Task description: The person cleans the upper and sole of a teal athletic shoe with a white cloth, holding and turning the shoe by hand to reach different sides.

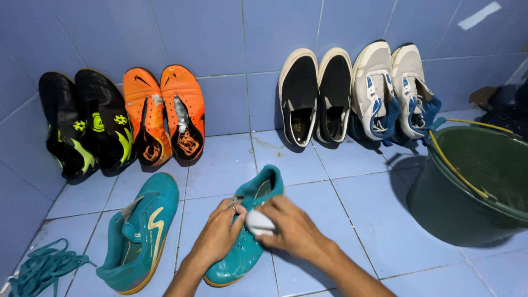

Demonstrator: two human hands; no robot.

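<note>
A teal shoe [258, 192] lies on the blue tiled floor in front of me, toe toward me. My left hand [217, 236] presses on its upper near the laces. Over the same shoe my right hand [294, 228] is closed around a small white object [258, 221], held against the shoe. Its teal partner [140, 231] lies on its side just to the left, with no laces in it. A bundle of teal laces [41, 269] rests at the far left on the floor.
Leaning on the blue tiled wall stand black-and-green shoes [85, 124], orange shoes [165, 113], black slip-ons [316, 96] and grey-and-blue sneakers [393, 91]. A dark green bucket [440, 203] with a yellow handle stands at the right.
</note>
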